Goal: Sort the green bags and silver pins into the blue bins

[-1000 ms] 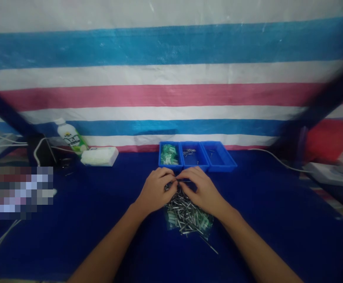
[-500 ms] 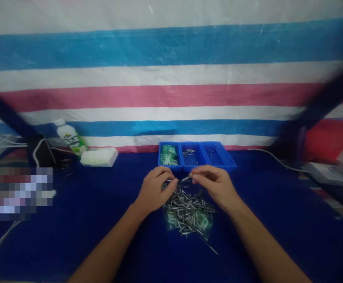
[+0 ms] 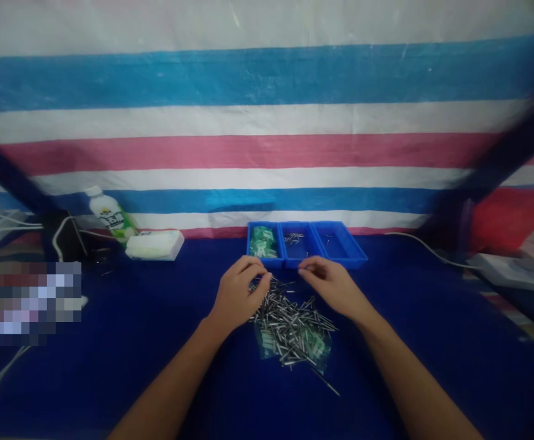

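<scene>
A heap of thin silver metal pins, rivet-like in shape, lies on the dark blue table, partly over clear-green plastic packets. My left hand is at the heap's upper left, thumb curled towards the fingertips; what it pinches, if anything, is hidden. Opposite it, at the upper right of the heap, my right hand has thumb and forefinger together. No piece shows clearly between them. Just beyond the hands stand three blue trays: the left tray with green packets, the middle tray and right tray with small metal pins.
At the left back, a white-and-green bottle leans behind a tissue pack. A black device with white cables stands farther left. On the right are a red bag and a white box. Striped sheeting hangs behind.
The bright silver piece at my right fingertips no longer shows there. Both hands have moved slightly apart and towards me. The heap and trays look the same.
</scene>
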`<state>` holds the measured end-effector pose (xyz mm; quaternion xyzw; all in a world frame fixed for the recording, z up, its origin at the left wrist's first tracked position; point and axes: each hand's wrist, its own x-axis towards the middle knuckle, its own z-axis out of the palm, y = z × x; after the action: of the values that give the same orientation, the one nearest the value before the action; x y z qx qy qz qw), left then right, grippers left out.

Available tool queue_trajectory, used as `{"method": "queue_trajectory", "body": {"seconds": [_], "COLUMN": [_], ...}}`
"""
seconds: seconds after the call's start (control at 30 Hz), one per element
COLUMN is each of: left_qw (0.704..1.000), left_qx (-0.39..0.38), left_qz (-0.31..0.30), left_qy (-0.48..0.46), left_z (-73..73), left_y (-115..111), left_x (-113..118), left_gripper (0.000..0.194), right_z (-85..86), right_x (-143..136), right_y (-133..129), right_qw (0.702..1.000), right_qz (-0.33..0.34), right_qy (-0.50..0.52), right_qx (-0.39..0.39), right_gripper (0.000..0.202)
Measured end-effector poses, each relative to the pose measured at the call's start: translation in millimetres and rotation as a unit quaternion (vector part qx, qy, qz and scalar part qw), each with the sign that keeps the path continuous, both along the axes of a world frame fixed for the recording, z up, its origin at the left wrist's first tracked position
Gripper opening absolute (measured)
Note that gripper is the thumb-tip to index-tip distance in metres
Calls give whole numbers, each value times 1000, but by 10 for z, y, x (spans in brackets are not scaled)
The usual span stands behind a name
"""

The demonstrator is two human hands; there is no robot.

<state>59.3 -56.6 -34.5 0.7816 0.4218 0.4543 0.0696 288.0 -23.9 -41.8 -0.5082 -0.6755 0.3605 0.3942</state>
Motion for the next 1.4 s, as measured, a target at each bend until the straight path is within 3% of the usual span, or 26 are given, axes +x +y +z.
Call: {"method": "queue_trajectory", "body": {"seconds": [0.13,0.3,0.9,1.07,1.23,1.33,1.4], "left_qw": [1000,1000,999,999,999,999,999], "left_qx": [0,-4,-30,-27,-26,-26,-30], "left_qz": [10,12,11,8,3,2,2], "left_qy": [3,9,25,26,22,20,21], "left_z": [-21,-47,-103,-103,-83,-69,-65], "left_y": [14,17,45,48,47,44,40], "left_x": [-1,-4,-42,-43,-43,-52,-58], "left_gripper": [12,12,9,10,10,10,10], "right_z": [-98,-177,-145,-110,44,112,128], "right_x": [-74,-125,17,102,117,111,116], "right_y": [-9,8,27,51,0,-36,-46], "right_qw": [970,934,933,957,995,986,959], "right_qz": [113,128,115,107,95,71,52], "right_qy": [-176,-288,-322,-246,-30,138,264], "right_qx": [127,167,117,111,17,-57,-86], "right_gripper": [22,28,45,33,15,16,20]}}
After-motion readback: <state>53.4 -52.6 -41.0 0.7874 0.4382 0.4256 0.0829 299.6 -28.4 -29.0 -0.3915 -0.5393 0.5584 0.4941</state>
